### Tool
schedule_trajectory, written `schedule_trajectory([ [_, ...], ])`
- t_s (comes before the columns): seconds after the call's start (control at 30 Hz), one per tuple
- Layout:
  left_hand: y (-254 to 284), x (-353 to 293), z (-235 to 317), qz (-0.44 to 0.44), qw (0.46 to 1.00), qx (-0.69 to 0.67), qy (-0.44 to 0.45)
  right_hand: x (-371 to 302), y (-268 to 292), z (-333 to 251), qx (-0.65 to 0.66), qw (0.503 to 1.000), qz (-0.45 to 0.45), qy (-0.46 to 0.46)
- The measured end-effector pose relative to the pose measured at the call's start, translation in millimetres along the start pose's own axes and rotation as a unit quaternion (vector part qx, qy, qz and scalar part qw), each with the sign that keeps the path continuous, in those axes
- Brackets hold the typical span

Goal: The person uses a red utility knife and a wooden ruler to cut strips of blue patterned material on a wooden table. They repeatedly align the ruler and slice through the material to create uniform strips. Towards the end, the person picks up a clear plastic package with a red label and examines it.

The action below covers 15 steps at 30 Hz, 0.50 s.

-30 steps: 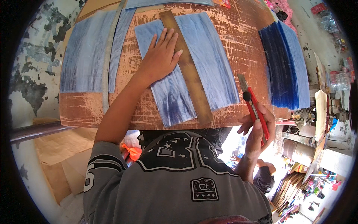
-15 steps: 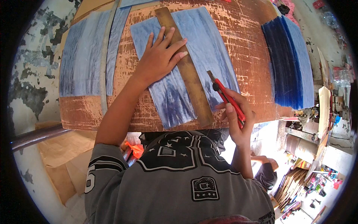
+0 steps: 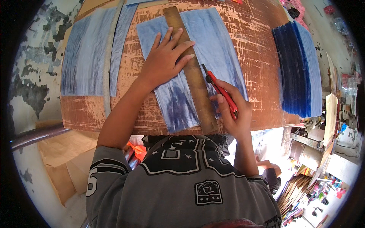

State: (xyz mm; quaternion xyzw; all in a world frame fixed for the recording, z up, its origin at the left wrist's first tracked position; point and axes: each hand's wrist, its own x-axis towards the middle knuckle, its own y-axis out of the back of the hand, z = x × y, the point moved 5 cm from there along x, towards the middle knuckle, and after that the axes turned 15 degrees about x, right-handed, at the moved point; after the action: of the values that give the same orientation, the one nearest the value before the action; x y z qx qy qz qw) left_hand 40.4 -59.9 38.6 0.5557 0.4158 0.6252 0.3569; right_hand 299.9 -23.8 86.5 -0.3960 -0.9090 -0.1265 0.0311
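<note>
A flat brown wooden strip lies slantwise across a blue, shiny stack of thin sheets. My left hand rests on the strip and the sheets, fingers spread, with the fingertips over the strip. In my right hand is a red utility knife. Its blade points up and to the left, close beside the strip's right edge above the sheets. Whether the blade touches them I cannot tell.
The worn brown table carries more blue sheets at left, under a long narrow strip. A thick dark-blue stack stands at the right edge. Cardboard lies below left. Another person's arm shows at lower right.
My right hand has moved left and up with the utility knife, bringing the blade nearer the wooden strip. My left hand stays on the strip; the whole view has shifted slightly.
</note>
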Motion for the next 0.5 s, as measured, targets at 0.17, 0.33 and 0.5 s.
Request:
schedule_trajectory([
  [0.17,-0.8,-0.2,0.0,-0.001,1.0,0.001,0.003,-1.1,0.0,-4.7,-0.017,1.0,0.003,-0.011],
  [0.33,-3.8,-0.8,-0.9,0.0,1.0,0.016,0.003,-2.0,0.7,-2.9,-0.012,1.0,0.002,-0.018],
  [0.5,-1.8,0.0,-0.3,0.0,1.0,0.014,0.002,-3.0,1.3,-2.4,0.0,1.0,0.013,-0.016],
])
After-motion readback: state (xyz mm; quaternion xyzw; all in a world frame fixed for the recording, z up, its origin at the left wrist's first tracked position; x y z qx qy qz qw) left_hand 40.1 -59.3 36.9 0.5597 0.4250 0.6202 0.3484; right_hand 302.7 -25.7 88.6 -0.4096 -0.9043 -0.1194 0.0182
